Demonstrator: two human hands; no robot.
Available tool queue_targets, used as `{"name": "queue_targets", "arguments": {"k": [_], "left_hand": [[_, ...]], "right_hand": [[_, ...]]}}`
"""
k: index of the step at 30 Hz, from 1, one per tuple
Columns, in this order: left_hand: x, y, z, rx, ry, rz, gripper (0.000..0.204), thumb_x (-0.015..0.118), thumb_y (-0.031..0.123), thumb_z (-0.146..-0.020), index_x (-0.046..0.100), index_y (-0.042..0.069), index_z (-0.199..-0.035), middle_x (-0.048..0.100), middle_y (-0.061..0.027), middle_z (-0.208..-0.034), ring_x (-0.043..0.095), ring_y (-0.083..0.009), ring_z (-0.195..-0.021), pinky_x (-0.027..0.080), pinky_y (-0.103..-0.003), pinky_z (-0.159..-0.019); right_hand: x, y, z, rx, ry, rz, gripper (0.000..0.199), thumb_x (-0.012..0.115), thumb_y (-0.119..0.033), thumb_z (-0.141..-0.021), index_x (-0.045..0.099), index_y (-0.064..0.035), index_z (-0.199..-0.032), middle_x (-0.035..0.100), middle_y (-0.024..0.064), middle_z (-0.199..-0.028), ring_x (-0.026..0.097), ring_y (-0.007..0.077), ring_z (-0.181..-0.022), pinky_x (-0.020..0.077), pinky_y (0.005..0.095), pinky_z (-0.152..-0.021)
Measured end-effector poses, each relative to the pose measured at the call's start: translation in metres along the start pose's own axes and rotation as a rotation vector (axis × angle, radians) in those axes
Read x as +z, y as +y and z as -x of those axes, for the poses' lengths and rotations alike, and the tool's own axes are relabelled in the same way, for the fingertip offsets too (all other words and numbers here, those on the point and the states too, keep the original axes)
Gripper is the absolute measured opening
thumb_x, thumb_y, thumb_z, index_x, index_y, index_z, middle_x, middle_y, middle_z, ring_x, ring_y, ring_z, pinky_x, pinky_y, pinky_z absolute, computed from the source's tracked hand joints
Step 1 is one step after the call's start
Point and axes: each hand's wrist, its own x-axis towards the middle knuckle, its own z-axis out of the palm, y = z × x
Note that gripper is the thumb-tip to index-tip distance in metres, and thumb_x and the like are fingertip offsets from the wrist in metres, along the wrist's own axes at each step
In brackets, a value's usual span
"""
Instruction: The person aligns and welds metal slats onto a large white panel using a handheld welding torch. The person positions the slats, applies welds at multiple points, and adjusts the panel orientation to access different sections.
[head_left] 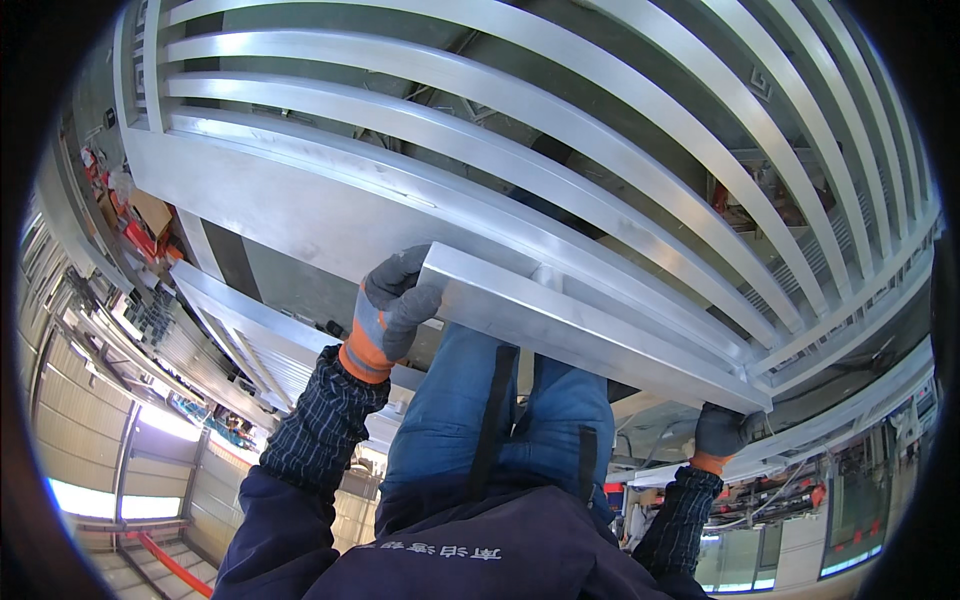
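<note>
A silver rectangular metal bar (580, 325) lies crosswise in front of my legs, along the near edge of a large slatted metal frame (430, 205). My left hand (393, 300), in a grey and orange glove, is wrapped round the bar's left end with its fingers bent. At the bar's right end, my right hand (722, 432) in the same kind of glove grips from below; its fingers are partly hidden under the metal. The bar's right end meets the corner of the frame, while its left part stands apart from the frame's edge.
Long parallel slats (520, 110) fill the view ahead, with gaps between them. To the left are another slatted metal panel (260, 345), stacked metal profiles (190, 335) and a cardboard box (150, 213) by red items. Red tools (790, 497) lie on the right behind a rail.
</note>
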Motion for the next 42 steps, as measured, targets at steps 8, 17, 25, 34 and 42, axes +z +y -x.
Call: {"name": "queue_targets", "arguments": {"k": [8, 17, 25, 34, 42], "left_hand": [[0.003, 0.002, -0.001, 0.000, 0.011, -0.046, 0.056, 0.080, 0.026, -0.085, 0.063, 0.002, -0.133, 0.071, -0.0111, -0.116, 0.066, -0.0167, -0.104, 0.054, -0.034, -0.092], [0.009, 0.008, -0.003, 0.007, 0.053, -0.091, 0.050, 0.080, 0.024, -0.084, 0.066, 0.002, -0.126, 0.073, -0.0090, -0.106, 0.067, -0.0159, -0.096, 0.056, -0.032, -0.085], [0.009, 0.006, -0.003, -0.001, 0.058, -0.056, 0.050, 0.082, 0.028, -0.083, 0.068, 0.003, -0.124, 0.073, -0.0068, -0.102, 0.066, -0.0135, -0.092, 0.056, -0.032, -0.083], [0.009, 0.005, -0.002, -0.002, 0.060, -0.056, 0.048, 0.082, 0.027, -0.083, 0.068, 0.004, -0.123, 0.072, -0.0062, -0.103, 0.066, -0.0134, -0.093, 0.055, -0.032, -0.084], [0.012, 0.006, -0.003, -0.015, 0.093, -0.086, 0.042, 0.076, 0.020, -0.084, 0.068, 0.001, -0.120, 0.071, -0.0078, -0.103, 0.064, -0.0145, -0.093, 0.054, -0.033, -0.083]], "right_hand": [[0.004, 0.001, 0.001, -0.012, 0.020, 0.023, 0.059, 0.060, -0.046, -0.099, 0.048, -0.0183, -0.150, 0.046, 0.0132, -0.155, 0.040, 0.0363, -0.144, 0.0277, 0.0592, -0.120], [0.005, 0.003, 0.001, -0.032, 0.088, 0.036, 0.057, 0.064, -0.044, -0.098, 0.051, -0.0191, -0.147, 0.050, 0.0098, -0.152, 0.044, 0.0342, -0.141, 0.0300, 0.0576, -0.120], [0.000, 0.000, 0.001, -0.028, 0.091, 0.005, 0.055, 0.062, -0.042, -0.099, 0.051, -0.0170, -0.147, 0.050, 0.0114, -0.153, 0.044, 0.0360, -0.141, 0.0305, 0.0574, -0.120], [0.000, 0.003, -0.001, -0.045, 0.074, 0.034, 0.064, 0.059, -0.047, -0.100, 0.043, -0.0159, -0.153, 0.043, 0.0142, -0.157, 0.038, 0.0398, -0.145, 0.0293, 0.0589, -0.120], [0.004, 0.005, 0.000, -0.020, 0.034, -0.011, 0.064, 0.059, -0.045, -0.100, 0.044, -0.0100, -0.151, 0.043, 0.0160, -0.157, 0.039, 0.0397, -0.144, 0.0279, 0.0556, -0.121]]}}
